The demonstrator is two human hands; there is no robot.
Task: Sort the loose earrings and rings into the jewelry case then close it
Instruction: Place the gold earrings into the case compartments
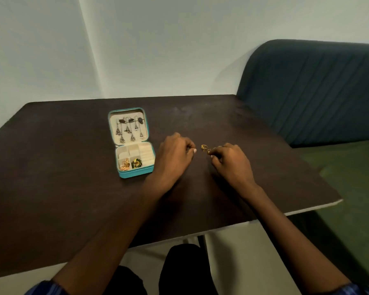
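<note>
With our right hand (228,159) pinching gold rings (205,147) on the table (73,188) (left hand (175,152) curled, contents unclear), we risk dropping them short of the open jewelry case (134,154).

Both forearms extended forward, bare, palms down. Left hand (175,154) loosely curled, fingertips tucked under. Right hand (229,160) curled likewise, thumb and forefinger pinched together; hands near, not touching.
</note>
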